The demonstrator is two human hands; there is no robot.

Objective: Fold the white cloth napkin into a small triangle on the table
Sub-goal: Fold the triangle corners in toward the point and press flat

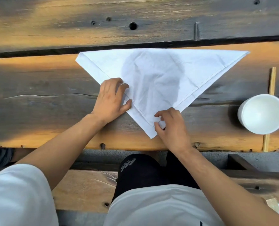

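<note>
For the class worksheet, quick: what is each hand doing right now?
Left hand: fingers lie on the napkin, pressing its left edge.
Right hand: pinches the napkin's near corner.

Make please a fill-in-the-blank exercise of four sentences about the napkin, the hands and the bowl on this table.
1. The napkin is folded into the shape of a large ____.
2. The right hand pinches the napkin at its ____ corner.
3. The left hand rests on the napkin's ____ edge.
4. The white bowl stands to the ____ of the napkin.

Missing words: triangle; near; left; right
</note>
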